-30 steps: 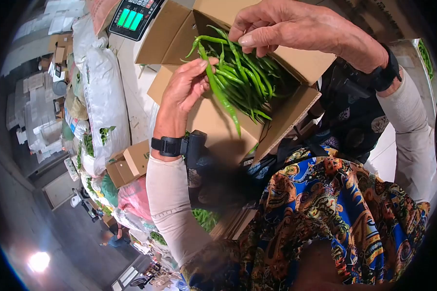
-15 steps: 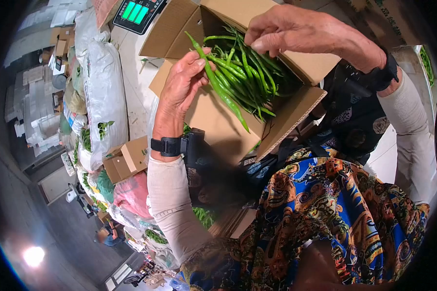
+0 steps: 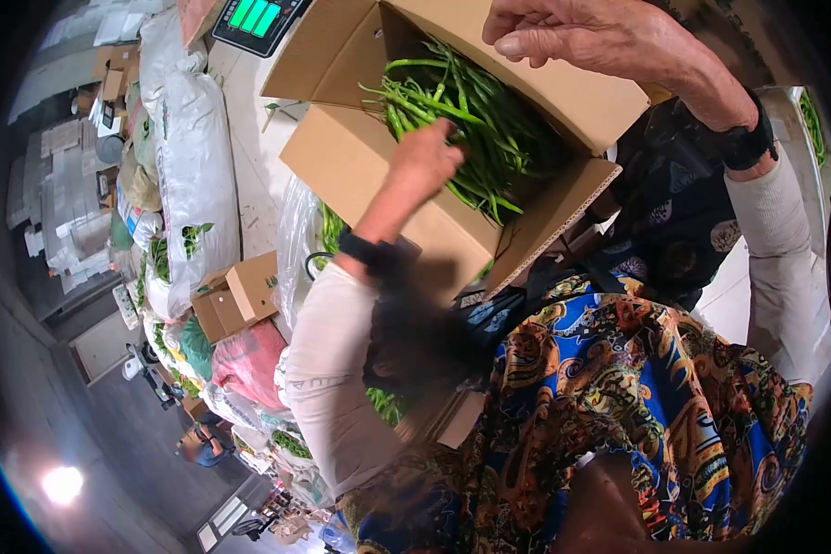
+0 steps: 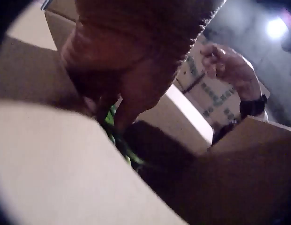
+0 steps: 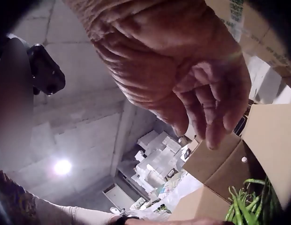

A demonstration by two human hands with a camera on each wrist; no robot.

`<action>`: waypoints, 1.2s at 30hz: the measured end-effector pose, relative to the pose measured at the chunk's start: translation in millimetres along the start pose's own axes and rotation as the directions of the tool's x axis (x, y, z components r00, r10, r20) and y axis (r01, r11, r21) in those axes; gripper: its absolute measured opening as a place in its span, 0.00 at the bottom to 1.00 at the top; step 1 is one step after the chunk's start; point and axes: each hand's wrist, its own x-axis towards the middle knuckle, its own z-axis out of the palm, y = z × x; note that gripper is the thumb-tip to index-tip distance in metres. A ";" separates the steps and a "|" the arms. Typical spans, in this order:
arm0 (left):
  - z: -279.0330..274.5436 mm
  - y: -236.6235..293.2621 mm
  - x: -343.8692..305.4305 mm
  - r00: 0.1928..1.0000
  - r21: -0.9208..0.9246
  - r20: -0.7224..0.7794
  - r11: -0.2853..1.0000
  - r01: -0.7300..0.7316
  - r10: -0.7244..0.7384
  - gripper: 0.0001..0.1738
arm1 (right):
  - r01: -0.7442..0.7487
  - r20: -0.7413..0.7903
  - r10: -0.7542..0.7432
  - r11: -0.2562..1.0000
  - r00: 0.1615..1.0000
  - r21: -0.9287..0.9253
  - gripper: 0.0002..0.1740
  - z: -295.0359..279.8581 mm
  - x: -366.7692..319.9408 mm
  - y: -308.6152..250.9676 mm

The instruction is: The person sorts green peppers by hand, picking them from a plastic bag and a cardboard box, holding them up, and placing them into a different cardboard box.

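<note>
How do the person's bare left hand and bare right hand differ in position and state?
The left hand reaches into the open brown cardboard box, at the long, slender green peppers; the right hand is raised clear of them. The right hand's fingers bend loosely and hold nothing; whether the left hand grips anything cannot be told. Each wears a black wrist strap.
</note>
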 end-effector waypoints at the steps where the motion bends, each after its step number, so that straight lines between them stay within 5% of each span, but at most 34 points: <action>1: 15.5 3.9 -2.2 1.000 -0.001 0.001 1.000 0.002 -0.002 0.23 | 0.000 0.001 0.000 1.000 1.000 0.001 0.23 0.1 -0.2 -0.1; 4: 56.9 15.0 -1.1 0.997 0.077 0.067 0.996 -0.037 0.032 0.23 | 0.040 0.060 -0.038 0.999 0.997 -0.032 0.24 0.3 0.2 -1.8; 6: 64.2 21.5 1.2 0.997 -0.308 0.074 0.951 0.009 0.015 0.25 | 0.018 0.080 -0.018 1.000 0.997 0.000 0.24 4.4 0.5 -2.0; 8: 56.2 13.0 4.5 0.999 -0.326 0.040 0.945 -0.020 0.035 0.21 | 0.050 0.097 -0.051 0.999 0.994 0.015 0.24 4.8 1.3 0.9; 9: 45.2 0.3 11.5 0.891 0.060 0.025 0.889 -0.454 0.453 0.20 | 0.080 0.114 -0.083 0.996 0.990 0.032 0.24 4.8 1.2 1.9; 10: 39.3 -6.4 15.6 0.626 0.406 0.175 0.523 -0.749 0.760 0.18 | 0.080 0.113 -0.083 0.996 0.990 0.034 0.24 4.9 0.2 0.6; 11: 32.0 3.4 12.9 0.938 0.068 0.157 0.944 -0.323 0.310 0.13 | 0.044 0.111 -0.045 0.999 0.993 0.007 0.24 5.2 -1.7 -2.7; 12: 29.9 3.1 6.3 0.938 0.069 0.157 0.944 -0.323 0.309 0.13 | 0.008 0.109 -0.006 1.000 0.994 -0.021 0.24 5.3 -2.9 -4.4; 14: 25.0 -1.0 -11.7 0.893 0.370 0.397 0.853 -0.368 0.213 0.12 | 0.027 0.134 -0.023 0.999 0.991 -0.030 0.23 5.6 -2.8 -4.3; 15: 36.3 -2.3 -16.8 0.898 0.409 0.351 0.820 -0.400 0.264 0.13 | 0.045 0.160 -0.038 0.998 0.986 -0.039 0.22 6.2 -2.7 -4.3; 19: 49.9 3.0 -6.3 0.894 0.497 0.295 0.745 -0.445 0.338 0.16 | 0.124 0.143 -0.115 0.991 0.983 -0.059 0.19 13.7 -3.9 -4.6; 21: 34.0 -14.5 10.3 0.826 0.441 0.481 0.732 -0.519 0.296 0.14 | 0.170 0.052 -0.168 0.985 0.984 -0.023 0.17 29.9 -3.1 6.5; 23: -1.4 -3.9 15.5 0.995 0.337 0.081 0.937 -0.088 0.064 0.10 | 0.220 -0.048 -0.219 0.975 0.974 0.009 0.15 33.5 -3.6 9.6; 25: -13.5 -31.5 32.5 0.967 0.097 -0.254 0.994 0.043 -0.017 0.12 | 0.178 -0.024 -0.180 0.982 0.983 -0.063 0.14 32.0 -5.9 4.5; 29: -23.2 -23.3 47.9 0.889 0.184 -0.415 0.940 0.288 -0.192 0.27 | 0.202 -0.053 -0.206 0.977 0.977 -0.073 0.14 36.1 -2.6 5.4; 32: -20.2 -27.5 54.2 0.904 0.257 -0.372 0.913 0.317 -0.210 0.26 | 0.180 -0.049 -0.185 0.980 0.982 -0.086 0.14 28.4 1.0 -4.1; 34: -30.3 -20.5 49.7 0.897 0.290 -0.420 0.916 0.276 -0.138 0.24 | 0.039 0.181 -0.031 0.998 0.983 -0.043 0.17 9.3 1.1 -18.5; 36: -30.8 -17.3 49.2 0.886 0.327 -0.460 0.916 0.234 -0.062 0.22 | 0.167 0.097 -0.160 0.984 0.982 -0.069 0.16 12.6 -2.2 -4.2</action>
